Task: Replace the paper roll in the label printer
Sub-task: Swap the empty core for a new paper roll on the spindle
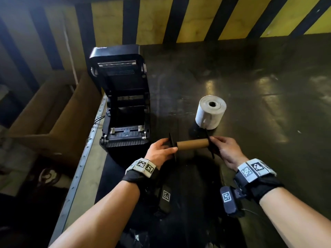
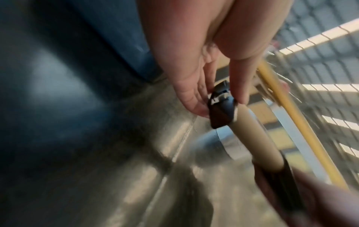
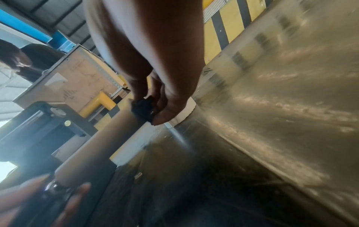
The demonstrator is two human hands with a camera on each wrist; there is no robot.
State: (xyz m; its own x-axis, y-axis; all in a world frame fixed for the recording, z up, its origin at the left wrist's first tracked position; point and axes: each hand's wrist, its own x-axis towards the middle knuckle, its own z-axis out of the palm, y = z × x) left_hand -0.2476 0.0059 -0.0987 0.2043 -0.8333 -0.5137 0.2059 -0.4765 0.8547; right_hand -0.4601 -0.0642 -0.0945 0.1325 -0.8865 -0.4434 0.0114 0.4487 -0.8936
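A black label printer [image 1: 123,104] stands at the table's left edge with its lid raised and its paper bay bare. In front of it I hold an empty brown cardboard core [image 1: 193,144] on a black spindle with a flange at each end. My left hand [image 1: 161,151] pinches the left flange [image 1: 172,145]. My right hand [image 1: 226,149] pinches the right flange [image 1: 211,146]. The left wrist view shows the core [image 2: 120,141] and the black end piece [image 2: 220,107] between my fingers. A full white paper roll [image 1: 211,112] stands on end just behind my right hand.
The dark, shiny table [image 1: 250,86] runs to a yellow and black striped wall [image 1: 197,18]. A metal rail [image 1: 86,158] edges the table on the left, with cardboard boxes [image 1: 44,119] beyond it. In the right wrist view another person [image 3: 21,61] stands far off.
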